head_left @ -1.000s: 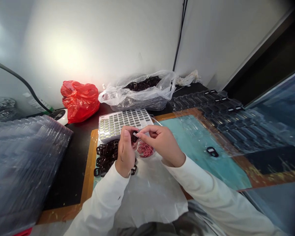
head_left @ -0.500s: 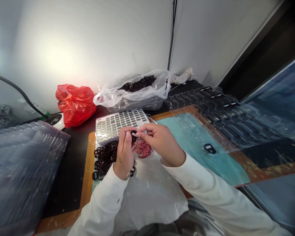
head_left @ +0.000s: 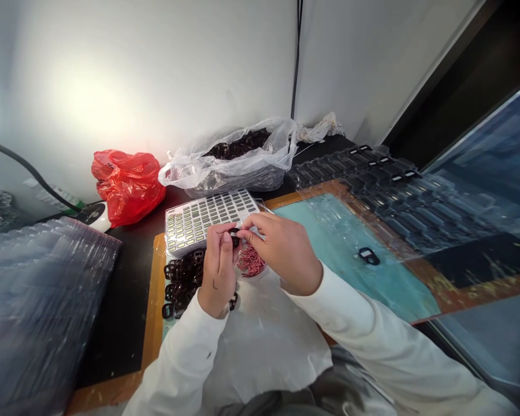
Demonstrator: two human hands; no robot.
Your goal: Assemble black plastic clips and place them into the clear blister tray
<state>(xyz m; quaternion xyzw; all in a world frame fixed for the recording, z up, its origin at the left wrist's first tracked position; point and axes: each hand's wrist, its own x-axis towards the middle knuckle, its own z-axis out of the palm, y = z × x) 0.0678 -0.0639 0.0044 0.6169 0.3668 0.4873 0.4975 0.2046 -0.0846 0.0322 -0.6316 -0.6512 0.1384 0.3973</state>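
Over a sheet of white plastic (head_left: 264,341) on a dark workbench (head_left: 112,329), the left hand (head_left: 219,268) stands upright with its fingers curled; the right hand (head_left: 281,251) reaches across, and both close at the fingertips on a small dark plastic buckle (head_left: 234,237); fingers cover much of it, so how each one bears on it is hard to tell; it sits just above a clear round dish (head_left: 262,271) of tiny red pieces (head_left: 250,261); the buckle looks light and stiff, probably slick enough to slip, so its outer frame seems the surest place to pinch; the red pieces look light and easily scattered, likely needing a fine hold one at a time; a heap of matching buckles (head_left: 182,281) lies just beside the left wrist, and a grey slotted tray (head_left: 210,221) sits just beyond the hands, its near edge crowding them; farther back are a clear bag of dark buckles (head_left: 227,167) and a red plastic bag (head_left: 127,188); a stack of clear blister trays (head_left: 43,306) fills the left side, another (head_left: 385,193) spreads along the right, and a lone buckle (head_left: 368,256) rests on a teal mat (head_left: 394,283), well apart.
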